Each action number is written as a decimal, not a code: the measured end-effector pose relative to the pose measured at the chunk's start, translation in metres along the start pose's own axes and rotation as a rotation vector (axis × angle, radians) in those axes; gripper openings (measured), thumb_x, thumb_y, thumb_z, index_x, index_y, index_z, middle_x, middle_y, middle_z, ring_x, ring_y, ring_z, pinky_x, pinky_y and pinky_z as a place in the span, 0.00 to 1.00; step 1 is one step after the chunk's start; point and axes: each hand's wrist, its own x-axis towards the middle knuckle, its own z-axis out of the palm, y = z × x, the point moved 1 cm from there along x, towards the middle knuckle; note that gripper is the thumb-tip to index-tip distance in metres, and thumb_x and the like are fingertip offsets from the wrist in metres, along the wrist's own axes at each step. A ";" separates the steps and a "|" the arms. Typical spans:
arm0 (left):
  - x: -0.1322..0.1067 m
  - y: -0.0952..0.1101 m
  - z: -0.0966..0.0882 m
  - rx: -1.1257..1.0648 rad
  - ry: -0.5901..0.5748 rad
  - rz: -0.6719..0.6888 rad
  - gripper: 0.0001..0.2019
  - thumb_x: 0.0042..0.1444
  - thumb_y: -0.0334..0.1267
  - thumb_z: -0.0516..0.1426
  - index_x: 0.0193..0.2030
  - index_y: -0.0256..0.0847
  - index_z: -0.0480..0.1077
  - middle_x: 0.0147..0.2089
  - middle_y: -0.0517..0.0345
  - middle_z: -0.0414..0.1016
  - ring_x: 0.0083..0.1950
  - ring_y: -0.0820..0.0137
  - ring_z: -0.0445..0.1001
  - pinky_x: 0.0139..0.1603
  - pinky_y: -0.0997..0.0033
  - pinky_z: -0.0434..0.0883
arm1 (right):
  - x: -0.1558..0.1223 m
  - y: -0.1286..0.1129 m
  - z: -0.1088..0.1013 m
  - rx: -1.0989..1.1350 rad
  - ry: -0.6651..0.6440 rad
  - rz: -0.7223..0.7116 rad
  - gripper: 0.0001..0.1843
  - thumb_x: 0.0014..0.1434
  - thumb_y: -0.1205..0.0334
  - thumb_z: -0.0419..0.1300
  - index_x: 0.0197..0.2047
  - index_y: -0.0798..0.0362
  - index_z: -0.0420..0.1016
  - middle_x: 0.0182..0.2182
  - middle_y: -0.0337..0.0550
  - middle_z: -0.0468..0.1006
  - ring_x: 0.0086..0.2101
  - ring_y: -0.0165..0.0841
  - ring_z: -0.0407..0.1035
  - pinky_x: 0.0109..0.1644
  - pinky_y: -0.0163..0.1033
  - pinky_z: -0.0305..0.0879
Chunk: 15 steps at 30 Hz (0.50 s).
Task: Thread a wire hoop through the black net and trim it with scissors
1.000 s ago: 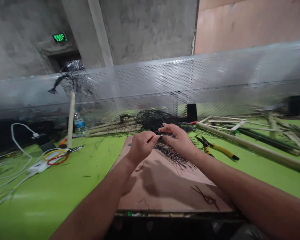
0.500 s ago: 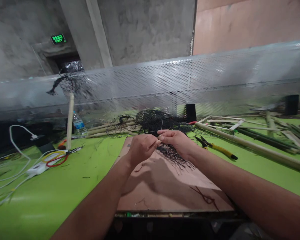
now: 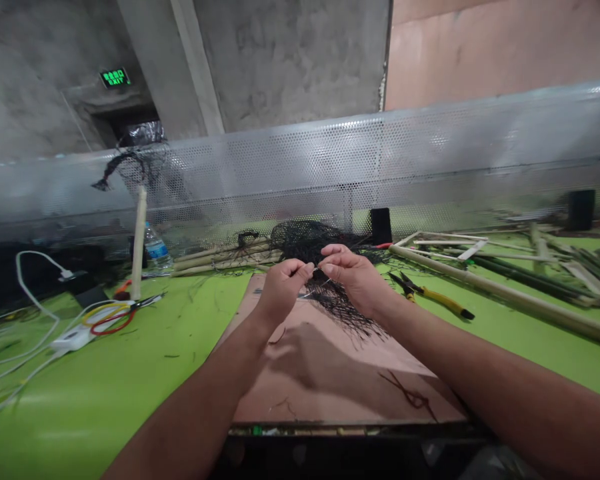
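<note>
My left hand (image 3: 284, 292) and my right hand (image 3: 353, 278) are raised close together above a copper-pink board (image 3: 330, 373). Their fingertips pinch at fine strands. A thin metal needle (image 3: 316, 287) slants between them, its left end low near my left hand. Black netting (image 3: 340, 305) hangs under my right hand onto the board and runs back into a dark heap of net (image 3: 305, 241). My fingers hide part of the needle, and I cannot see exactly how each hand grips.
The green table (image 3: 105, 380) holds yellow-handled pliers (image 3: 443, 303), bamboo poles and a cane frame (image 3: 447, 241) at right. At left lie white cables (image 3: 30, 327), scissors (image 3: 113, 313), a water bottle (image 3: 155, 247) and an upright bamboo stick (image 3: 139, 243). A perforated metal sheet (image 3: 300, 167) stands behind.
My hands have parted slightly and lifted a little. The needle now slants down toward my left hand instead of lying level. The view has drifted slightly.
</note>
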 end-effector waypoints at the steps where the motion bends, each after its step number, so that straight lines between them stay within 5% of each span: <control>1: 0.000 -0.001 0.000 -0.029 0.003 -0.026 0.17 0.54 0.47 0.55 0.22 0.36 0.66 0.19 0.65 0.58 0.24 0.77 0.55 0.25 0.75 0.55 | 0.000 0.000 0.000 -0.016 -0.006 -0.017 0.03 0.52 0.63 0.65 0.30 0.46 0.80 0.43 0.41 0.68 0.51 0.34 0.59 0.58 0.44 0.54; 10: 0.002 -0.017 0.007 -0.341 0.010 -0.215 0.17 0.52 0.51 0.57 0.24 0.38 0.65 0.14 0.69 0.50 0.17 0.79 0.48 0.19 0.76 0.48 | 0.004 0.005 -0.005 -0.267 -0.067 -0.224 0.05 0.52 0.63 0.65 0.32 0.43 0.81 0.42 0.41 0.67 0.47 0.33 0.63 0.53 0.43 0.60; 15: 0.006 -0.015 -0.006 -0.131 0.064 -0.098 0.17 0.54 0.49 0.55 0.24 0.37 0.65 0.16 0.67 0.52 0.19 0.78 0.50 0.21 0.76 0.50 | 0.005 -0.003 -0.010 -0.347 -0.215 -0.192 0.11 0.56 0.64 0.59 0.40 0.43 0.80 0.49 0.42 0.71 0.49 0.33 0.66 0.54 0.43 0.61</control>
